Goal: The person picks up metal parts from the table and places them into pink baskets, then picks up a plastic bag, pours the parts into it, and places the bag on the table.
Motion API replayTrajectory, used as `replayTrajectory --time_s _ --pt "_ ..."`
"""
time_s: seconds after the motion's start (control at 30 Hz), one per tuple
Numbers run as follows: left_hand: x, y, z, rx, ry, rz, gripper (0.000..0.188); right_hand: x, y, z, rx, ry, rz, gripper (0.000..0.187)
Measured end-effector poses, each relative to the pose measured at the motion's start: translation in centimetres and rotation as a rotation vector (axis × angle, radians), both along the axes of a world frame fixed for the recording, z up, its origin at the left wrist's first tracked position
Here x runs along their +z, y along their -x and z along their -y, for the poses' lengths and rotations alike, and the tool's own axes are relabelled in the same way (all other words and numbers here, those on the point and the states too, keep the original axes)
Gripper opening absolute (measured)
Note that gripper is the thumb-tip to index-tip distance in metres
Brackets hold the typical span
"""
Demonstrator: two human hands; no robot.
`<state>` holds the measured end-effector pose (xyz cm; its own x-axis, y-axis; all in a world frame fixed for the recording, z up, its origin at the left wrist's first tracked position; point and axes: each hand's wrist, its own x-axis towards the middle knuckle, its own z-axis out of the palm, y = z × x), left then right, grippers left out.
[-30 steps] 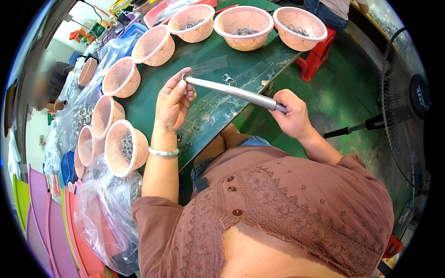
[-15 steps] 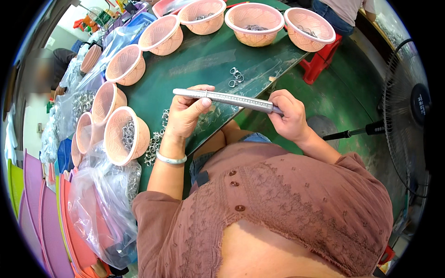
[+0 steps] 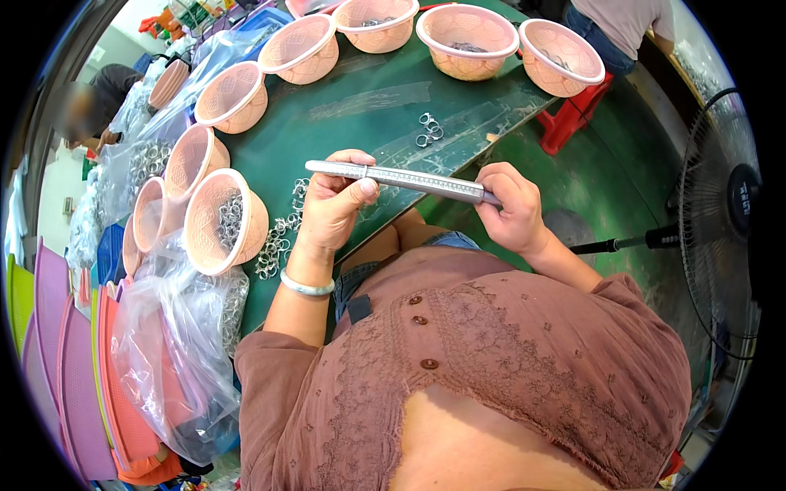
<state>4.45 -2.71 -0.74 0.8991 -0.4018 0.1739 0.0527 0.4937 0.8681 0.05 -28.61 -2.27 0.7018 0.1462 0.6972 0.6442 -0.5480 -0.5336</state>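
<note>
Fingers [image 3: 352, 156] of the left hand [image 3: 327, 209] are closed about the graduated metal rod [image 3: 422, 180] close to its pale, narrow tip, thumb on the near side. Beside that thumb a thin ring [image 3: 366, 172] circles the rod; whether the grip also pinches the ring itself, I cannot tell. The right hand [image 3: 512, 209] has its fingers clamped on the dark handle at the rod's other end, so the rod spans the two hands, held slightly aslant above the near edge of the green tabletop [image 3: 307, 135].

Beyond the rod lie a few loose rings [image 3: 429, 130]; left of its tip and nearer the body, a larger heap of rings [image 3: 273, 252] lies just beside a pink basket [image 3: 256, 233] with more inside.

From here, the likeliest trouble is the ring slipping off the rod's tip, should the left grip loosen or the rod tilt tip-down; it could then drop among the heap and be lost there. Pushing it too hard toward the handle might jam or stretch it. A sideways sweep of the left forearm, which is close by the heap, could scatter those rings.
</note>
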Motion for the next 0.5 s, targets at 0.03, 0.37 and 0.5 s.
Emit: replayTrajectory --time_s 0.03,0.37,0.5 --pt "0.0 0.1 0.0 0.001 -0.003 -0.009 0.029 0.0 0.0 0.0 0.000 0.003 0.001 0.019" --pt "0.7 0.7 -0.5 0.057 -0.056 -0.034 0.029 0.2 0.0 -0.6 0.022 -0.015 -0.012 0.020" --pt "3.2 0.4 -0.7 0.216 0.037 0.000 0.020 0.9 0.1 -0.7 0.040 -0.071 -0.027 0.020"
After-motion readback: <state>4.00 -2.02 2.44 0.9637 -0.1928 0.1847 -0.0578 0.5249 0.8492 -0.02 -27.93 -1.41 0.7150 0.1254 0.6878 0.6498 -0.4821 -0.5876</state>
